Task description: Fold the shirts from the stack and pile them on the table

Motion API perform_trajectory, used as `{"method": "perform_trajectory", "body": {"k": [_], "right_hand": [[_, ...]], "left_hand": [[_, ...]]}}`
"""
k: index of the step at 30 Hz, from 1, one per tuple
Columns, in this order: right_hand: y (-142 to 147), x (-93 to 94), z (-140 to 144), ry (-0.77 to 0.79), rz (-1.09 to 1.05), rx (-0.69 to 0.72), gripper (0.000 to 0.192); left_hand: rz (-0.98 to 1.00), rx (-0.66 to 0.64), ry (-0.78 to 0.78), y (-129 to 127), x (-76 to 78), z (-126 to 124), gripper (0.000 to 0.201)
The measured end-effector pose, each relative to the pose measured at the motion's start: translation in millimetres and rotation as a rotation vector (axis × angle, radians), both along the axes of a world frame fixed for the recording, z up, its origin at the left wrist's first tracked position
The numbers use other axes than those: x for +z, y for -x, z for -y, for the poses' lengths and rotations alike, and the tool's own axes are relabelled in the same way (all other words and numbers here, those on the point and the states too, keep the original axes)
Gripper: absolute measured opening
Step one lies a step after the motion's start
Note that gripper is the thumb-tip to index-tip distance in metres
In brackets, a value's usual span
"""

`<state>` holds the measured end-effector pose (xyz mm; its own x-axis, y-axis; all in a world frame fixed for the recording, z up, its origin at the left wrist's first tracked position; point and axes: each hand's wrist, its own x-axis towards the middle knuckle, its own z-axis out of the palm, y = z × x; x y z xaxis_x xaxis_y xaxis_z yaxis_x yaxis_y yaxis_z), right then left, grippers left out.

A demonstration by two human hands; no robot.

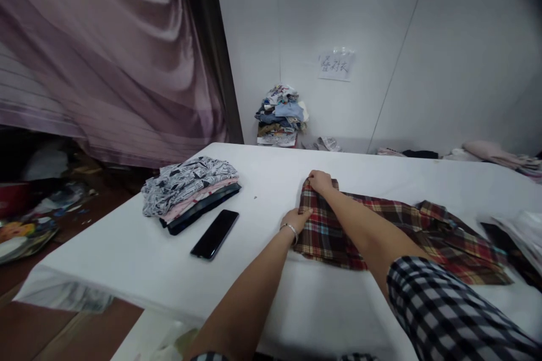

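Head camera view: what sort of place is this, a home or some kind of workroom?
Probably a makeshift workroom for folding clothes, not a home. A white table holds a plaid shirt under both hands and a folded stack; more clothes are piled against a bare panel wall.

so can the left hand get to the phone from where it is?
Probably yes. The left hand rests on the plaid shirt edge; the phone lies to its left on bare table, nothing between them.
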<state>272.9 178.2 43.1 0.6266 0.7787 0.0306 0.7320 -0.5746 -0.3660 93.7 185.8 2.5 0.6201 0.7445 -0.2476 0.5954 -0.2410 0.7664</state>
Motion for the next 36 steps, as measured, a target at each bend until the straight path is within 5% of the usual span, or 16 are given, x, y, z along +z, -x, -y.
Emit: {"method": "perform_trajectory", "body": {"k": [5,11,16,22,28,32,36], "right_hand": [[8.1,-10.0,10.6,0.002,0.026,0.017,0.031],[27.8,-13.1,48.2,-0.243,0.102,0.128,0.052],[40.9,-30.6,78.6,-0.009,-0.183,0.189,0.058],[54.5,-32.2,115.2,-0.228,-0.074,0.067,0.066],[75.2,-31.4,133.9,-0.038,-0.153,0.112,0.065],[112.7,-22.2,130.4,-0.243,-0.183,0.184,0.066],[151.1,-21.4,134.3,-0.442,-0.462,0.255,0.066]], "left_hand": [[-0.030,-0.087,-0.061,0.8,-1.1,-2.4,0.050],[-0.019,-0.064,-0.022,-1.0,-1.2,-3.3,0.045],[-0.063,-0.028,-0.063,-4.1,2.3,-5.1,0.038],[-0.090,-0.021,-0.097,-7.1,5.4,-4.8,0.039],[-0.064,0.000,-0.138,-9.1,18.3,-0.1,0.030],[-0.053,0.028,-0.222,13.6,38.5,-9.3,0.028],[-0.165,0.103,-0.297,48.0,52.1,-16.1,0.021]]}}
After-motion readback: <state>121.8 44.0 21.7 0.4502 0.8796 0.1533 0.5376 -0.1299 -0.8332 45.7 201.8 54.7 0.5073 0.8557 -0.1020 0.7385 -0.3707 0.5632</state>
